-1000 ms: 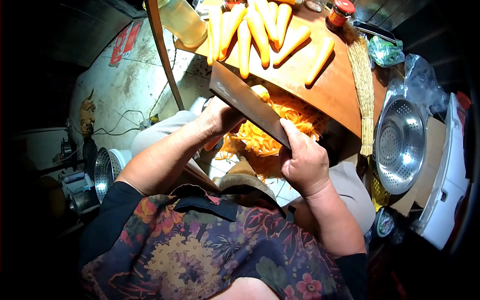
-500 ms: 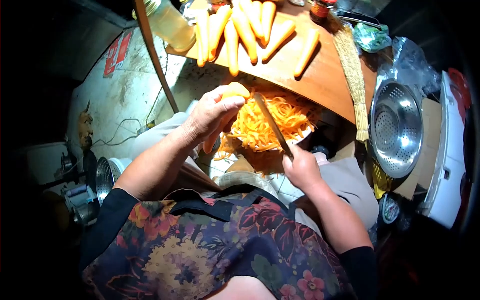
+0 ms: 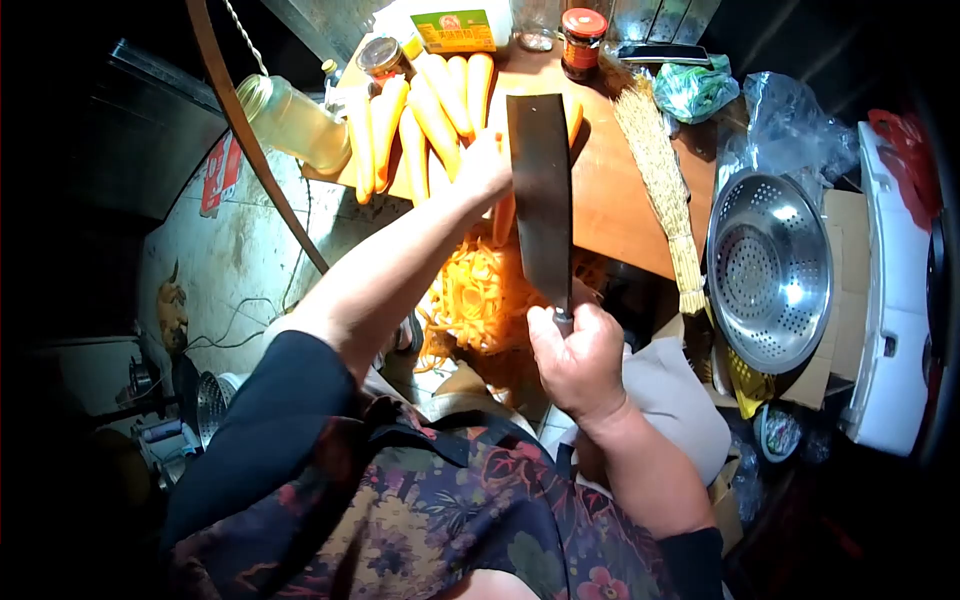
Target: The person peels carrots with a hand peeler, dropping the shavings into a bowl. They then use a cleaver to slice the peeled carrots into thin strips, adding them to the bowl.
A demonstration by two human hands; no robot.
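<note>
Shut around the handle of a broad dark cleaver (image 3: 540, 200), my right hand (image 3: 582, 365) holds the blade upright in front of the table edge. My left hand (image 3: 484, 168) reaches over the near edge of the table beside several peeled carrots (image 3: 436, 115). The cleaver and glare hide its fingers. A carrot-coloured piece (image 3: 503, 218) shows just below that hand; whether the hand holds it is unclear. Another carrot (image 3: 574, 118) is partly behind the blade. Below the table, orange carrot strips (image 3: 470, 295) lie in a heap, the cleaver covering part of the view.
On the wooden table (image 3: 625, 215) stand a red-lidded jar (image 3: 583, 45), a dark-lidded jar (image 3: 382, 60) and a straw brush (image 3: 655, 170). A glass jar (image 3: 295, 125) leans at the left. A metal colander (image 3: 770, 272) and white foam box (image 3: 890, 300) are at the right.
My left hand has moved up and forward from above the strips to the carrots. The cleaver has swung from slanting over the strips to upright and now covers more of the table. The view has shifted.
</note>
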